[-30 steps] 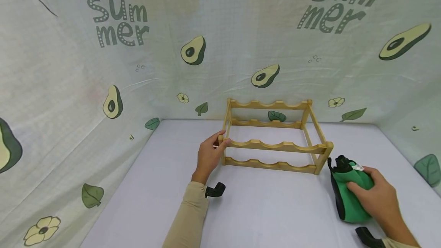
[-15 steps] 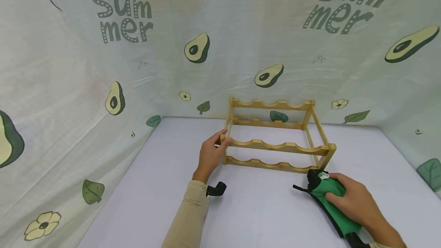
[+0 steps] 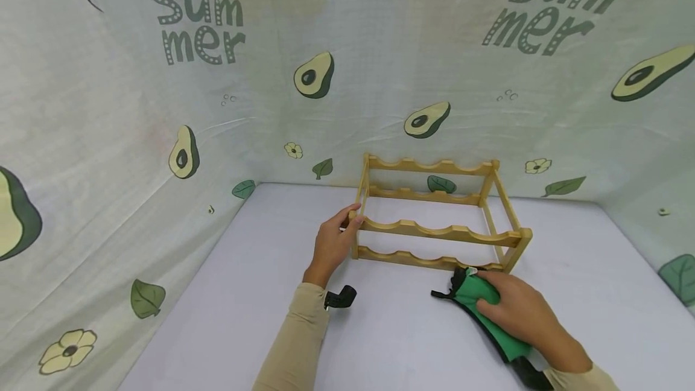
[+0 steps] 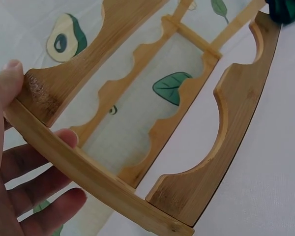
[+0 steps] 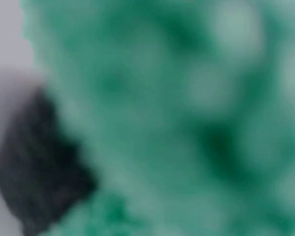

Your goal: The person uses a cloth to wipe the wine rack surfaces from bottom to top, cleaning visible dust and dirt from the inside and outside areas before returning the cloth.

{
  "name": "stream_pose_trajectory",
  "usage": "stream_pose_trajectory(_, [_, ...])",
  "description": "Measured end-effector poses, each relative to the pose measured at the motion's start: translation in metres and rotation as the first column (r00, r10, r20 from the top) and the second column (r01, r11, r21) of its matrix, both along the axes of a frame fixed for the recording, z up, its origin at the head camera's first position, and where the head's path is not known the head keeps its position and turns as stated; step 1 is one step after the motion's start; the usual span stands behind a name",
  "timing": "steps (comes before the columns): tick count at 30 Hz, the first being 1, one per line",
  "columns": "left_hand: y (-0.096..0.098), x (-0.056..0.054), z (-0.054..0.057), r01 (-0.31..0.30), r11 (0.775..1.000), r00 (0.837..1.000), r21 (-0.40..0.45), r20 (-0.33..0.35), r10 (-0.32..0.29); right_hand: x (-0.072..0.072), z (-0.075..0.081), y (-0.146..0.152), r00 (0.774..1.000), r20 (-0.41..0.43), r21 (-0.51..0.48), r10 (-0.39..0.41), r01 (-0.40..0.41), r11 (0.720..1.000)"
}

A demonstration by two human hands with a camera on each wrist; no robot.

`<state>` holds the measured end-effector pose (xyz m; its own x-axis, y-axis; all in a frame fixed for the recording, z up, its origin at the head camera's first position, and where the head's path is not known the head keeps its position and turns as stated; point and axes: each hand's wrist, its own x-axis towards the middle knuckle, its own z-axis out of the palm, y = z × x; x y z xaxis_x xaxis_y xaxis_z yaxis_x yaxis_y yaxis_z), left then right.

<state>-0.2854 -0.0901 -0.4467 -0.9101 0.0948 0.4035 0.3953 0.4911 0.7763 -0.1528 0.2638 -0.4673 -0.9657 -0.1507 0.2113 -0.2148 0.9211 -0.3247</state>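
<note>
A wooden wine rack [image 3: 437,231] with scalloped rails stands on the white table. My left hand [image 3: 332,243] grips its front left post; in the left wrist view the thumb [image 4: 11,81] lies on top of the corner and the fingers reach round the side piece. My right hand [image 3: 516,309] holds a green cloth [image 3: 478,294] with black edging, a black loop and a small white label. The cloth's black end is at the lower front rail, near the right post. In the right wrist view blurred green fabric [image 5: 137,123] fills most of the picture.
A pale curtain [image 3: 358,29] printed with avocados, leaves and lettering rises behind the table and along both sides. The white table surface [image 3: 244,312] stretches left of the rack and in front of it. Black wrist mounts [image 3: 341,297] sit on both wrists.
My right hand has carried the cloth leftward, from beside the rack's right end to its lower front rail, and the cloth has tilted. My left hand keeps its grip on the post.
</note>
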Motion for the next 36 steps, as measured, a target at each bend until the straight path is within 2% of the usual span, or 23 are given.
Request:
stream_pose_trajectory(6, [-0.001,0.001,0.001,0.03,0.999,0.999,0.045,0.024,-0.031,-0.011,0.001,-0.021,1.0,0.012,-0.011,0.014,-0.014,1.0])
stream_pose_trajectory(9, [-0.002,0.0,0.0,0.035,0.998,0.999,0.054,0.02,-0.036,-0.016,0.0,-0.028,0.998,-0.032,-0.015,0.05,-0.051,0.999])
stream_pose_trajectory(12, [-0.002,-0.001,-0.001,0.028,0.998,0.999,0.052,0.021,-0.029,-0.021,-0.003,-0.034,0.988,-0.106,-0.008,0.116,-0.118,0.993])
stream_pose_trajectory(15, [-0.001,0.0,-0.002,0.021,0.999,1.0,0.05,0.021,-0.022,-0.026,-0.005,-0.042,0.961,-0.187,0.015,0.203,-0.203,0.979])
stream_pose_trajectory(19, [-0.001,0.0,-0.002,0.013,0.999,1.0,0.047,0.023,-0.014,-0.033,-0.005,-0.053,0.899,-0.304,0.1,0.314,-0.298,0.949])
stream_pose_trajectory(22, [0.0,-0.001,-0.004,0.009,0.999,1.0,0.042,0.017,-0.009,-0.036,-0.005,-0.059,0.861,-0.362,0.171,0.358,-0.316,0.933])
stream_pose_trajectory(24, [0.0,-0.001,-0.004,0.012,0.999,1.0,0.043,0.011,-0.012,-0.036,-0.006,-0.061,0.849,-0.382,0.2,0.365,-0.31,0.93])
stream_pose_trajectory(26, [0.0,-0.001,-0.003,0.015,0.999,1.0,0.042,0.008,-0.015,-0.035,-0.006,-0.061,0.854,-0.384,0.211,0.352,-0.29,0.933])
stream_pose_trajectory(29, [0.001,-0.001,-0.002,0.018,0.999,1.0,0.039,0.007,-0.018,-0.03,-0.006,-0.058,0.885,-0.345,0.201,0.313,-0.256,0.945])
stream_pose_trajectory(33, [0.002,0.0,-0.002,0.013,1.0,1.0,0.026,0.006,-0.013,-0.023,-0.004,-0.054,0.937,-0.22,0.183,0.27,-0.232,0.955])
stream_pose_trajectory(36, [0.002,0.0,-0.001,0.015,1.0,1.0,0.02,0.0,-0.015,-0.018,-0.001,-0.054,0.956,-0.14,0.175,0.256,-0.231,0.957])
